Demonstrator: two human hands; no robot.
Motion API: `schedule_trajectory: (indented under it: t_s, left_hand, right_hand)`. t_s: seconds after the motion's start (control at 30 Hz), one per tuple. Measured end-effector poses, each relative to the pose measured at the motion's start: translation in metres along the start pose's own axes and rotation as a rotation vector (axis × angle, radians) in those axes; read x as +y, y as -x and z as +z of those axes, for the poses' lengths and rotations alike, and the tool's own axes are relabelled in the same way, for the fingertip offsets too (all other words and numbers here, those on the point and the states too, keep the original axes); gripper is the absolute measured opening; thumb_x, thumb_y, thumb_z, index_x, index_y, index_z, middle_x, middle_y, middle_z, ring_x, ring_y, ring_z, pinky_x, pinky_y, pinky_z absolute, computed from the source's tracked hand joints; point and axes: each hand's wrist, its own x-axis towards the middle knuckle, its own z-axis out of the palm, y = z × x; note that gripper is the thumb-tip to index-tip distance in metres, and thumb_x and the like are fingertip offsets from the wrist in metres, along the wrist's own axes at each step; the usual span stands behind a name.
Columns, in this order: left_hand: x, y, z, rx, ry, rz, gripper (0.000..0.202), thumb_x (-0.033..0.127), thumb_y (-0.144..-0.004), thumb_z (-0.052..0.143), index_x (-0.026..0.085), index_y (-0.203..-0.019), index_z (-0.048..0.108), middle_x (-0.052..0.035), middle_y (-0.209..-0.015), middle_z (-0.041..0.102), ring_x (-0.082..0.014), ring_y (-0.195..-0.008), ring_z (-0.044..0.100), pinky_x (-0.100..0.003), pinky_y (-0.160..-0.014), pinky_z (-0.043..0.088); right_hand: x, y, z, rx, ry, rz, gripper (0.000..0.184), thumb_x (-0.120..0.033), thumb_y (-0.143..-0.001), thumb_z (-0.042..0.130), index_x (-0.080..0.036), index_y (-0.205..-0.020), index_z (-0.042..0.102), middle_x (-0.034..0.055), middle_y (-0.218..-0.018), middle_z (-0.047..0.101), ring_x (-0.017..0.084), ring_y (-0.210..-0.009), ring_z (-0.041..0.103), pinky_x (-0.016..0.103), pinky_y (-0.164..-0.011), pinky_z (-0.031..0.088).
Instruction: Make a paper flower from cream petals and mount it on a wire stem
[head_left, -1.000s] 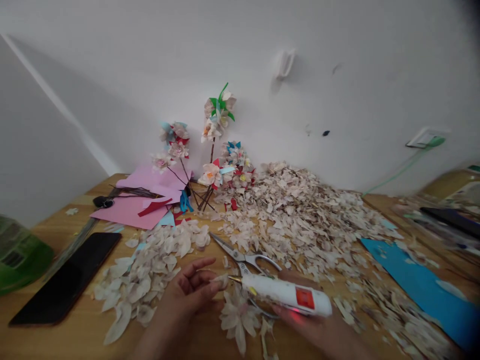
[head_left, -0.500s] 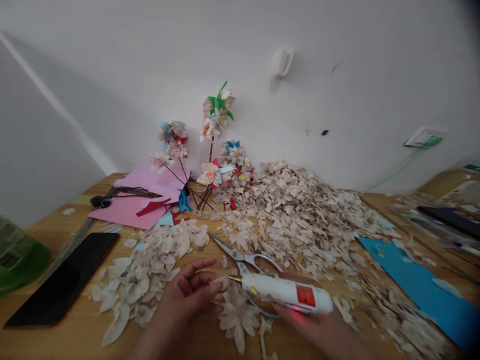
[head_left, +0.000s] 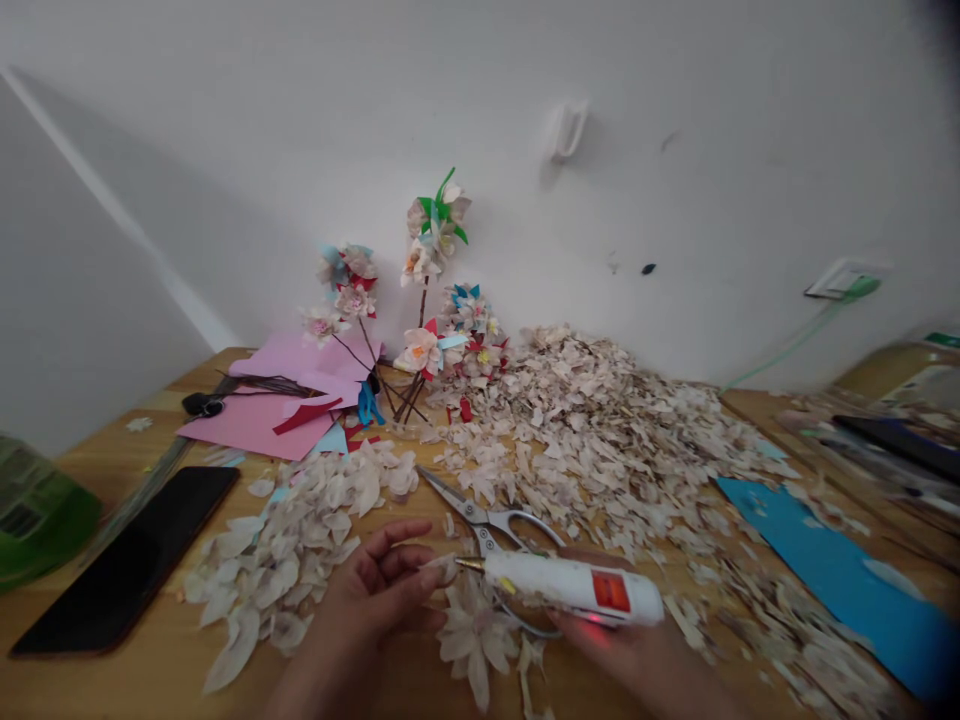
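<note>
My right hand (head_left: pixel 607 640) is wrapped round a white glue gun (head_left: pixel 555 585) with a red patch, its brass nozzle pointing left. Between the thumb and fingers of my left hand (head_left: pixel 390 580) a pale dried petal (head_left: pixel 444 570) is pinched, and the nozzle tip is at its edge. Just below the nozzle, a pale flower made of petals (head_left: pixel 477 635) lies on the table. Behind the glue gun rest metal scissors (head_left: pixel 472 510), blades pointing up and left, one handle loop partly covered by the gun.
Loose petals (head_left: pixel 277 560) lie left of my hands; a large petal heap (head_left: pixel 600 420) spreads to the right. Finished flowers on stems (head_left: pixel 424 350) lean at the wall near pink paper (head_left: pixel 262 420). A black phone (head_left: pixel 127 560), a green bottle (head_left: pixel 45 510) and blue paper (head_left: pixel 832 580) flank the work.
Both hands, the petal and the glue gun hold nearly the same place. The whole view has shifted very slightly.
</note>
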Motion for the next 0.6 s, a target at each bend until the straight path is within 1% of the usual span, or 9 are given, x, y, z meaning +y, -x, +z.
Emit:
schedule_trajectory:
  t_s: [0.07, 0.17, 0.27, 0.37, 0.5, 0.57, 0.6]
  left_hand:
    - [0.001, 0.001, 0.0, 0.0, 0.001, -0.002, 0.049, 0.023, -0.039, 0.089, 0.017, -0.083, 0.067, 0.0031, -0.058, 0.067, -0.0135, -0.052, 0.063, -0.022, -0.044, 0.053]
    - [0.0, 0.001, 0.0, -0.004, -0.003, 0.008, 0.047, 0.022, -0.041, 0.088, 0.017, -0.083, 0.067, 0.003, -0.058, 0.067, -0.0142, -0.054, 0.064, -0.021, -0.044, 0.052]
    - [-0.002, 0.0, -0.001, -0.008, -0.007, 0.018, 0.046, 0.023, -0.042, 0.088, 0.017, -0.083, 0.067, 0.0029, -0.06, 0.067, -0.0151, -0.055, 0.064, -0.023, -0.044, 0.053]
    - [-0.003, 0.0, -0.001, -0.006, -0.013, 0.012, 0.047, 0.024, -0.042, 0.088, 0.018, -0.083, 0.066, 0.0032, -0.06, 0.067, -0.0163, -0.056, 0.065, -0.024, -0.044, 0.053]
    - [-0.001, 0.001, 0.0, 0.016, -0.019, 0.016, 0.048, 0.024, -0.041, 0.088, 0.018, -0.083, 0.066, 0.0027, -0.06, 0.067, -0.0166, -0.057, 0.066, -0.023, -0.043, 0.053]
    - [-0.001, 0.001, 0.001, 0.014, -0.018, 0.016, 0.049, 0.024, -0.04, 0.089, 0.017, -0.082, 0.066, 0.0027, -0.059, 0.066, -0.0156, -0.055, 0.065, -0.022, -0.043, 0.052]
    - [-0.001, 0.001, 0.001, 0.014, -0.017, 0.014, 0.049, 0.024, -0.039, 0.089, 0.017, -0.082, 0.066, 0.0028, -0.059, 0.066, -0.015, -0.054, 0.064, -0.022, -0.043, 0.052]
  right_hand:
    - [-0.004, -0.001, -0.001, -0.01, -0.005, 0.013, 0.029, -0.047, -0.066, 0.068, -0.023, -0.082, 0.068, 0.0033, -0.074, 0.072, 0.023, -0.067, 0.068, 0.031, -0.06, 0.058]
    - [-0.014, -0.005, -0.003, -0.081, -0.002, 0.002, 0.022, -0.045, -0.069, 0.063, -0.024, -0.067, 0.066, 0.0005, -0.061, 0.068, 0.021, -0.06, 0.066, 0.029, -0.055, 0.056]
    - [-0.024, -0.009, -0.004, -0.138, 0.002, -0.021, 0.025, -0.044, -0.071, 0.058, -0.025, -0.056, 0.061, -0.0014, -0.051, 0.062, 0.018, -0.05, 0.061, 0.026, -0.048, 0.053]
    - [-0.028, -0.012, -0.005, -0.141, 0.027, -0.05, 0.025, -0.042, -0.072, 0.057, -0.025, -0.053, 0.059, -0.0019, -0.048, 0.06, 0.017, -0.046, 0.058, 0.025, -0.045, 0.051]
    - [-0.025, -0.014, -0.007, -0.165, 0.054, -0.106, 0.023, -0.039, -0.073, 0.056, -0.025, -0.055, 0.06, -0.0011, -0.049, 0.061, 0.017, -0.045, 0.057, 0.025, -0.043, 0.05]
    - [-0.023, -0.013, -0.009, -0.18, 0.071, -0.104, 0.022, -0.04, -0.071, 0.057, -0.025, -0.055, 0.061, -0.0006, -0.05, 0.062, 0.018, -0.046, 0.059, 0.025, -0.043, 0.051]
    - [-0.021, -0.013, -0.009, -0.167, 0.074, -0.092, 0.021, -0.04, -0.07, 0.058, -0.025, -0.056, 0.061, -0.0002, -0.051, 0.063, 0.018, -0.048, 0.06, 0.025, -0.044, 0.052]
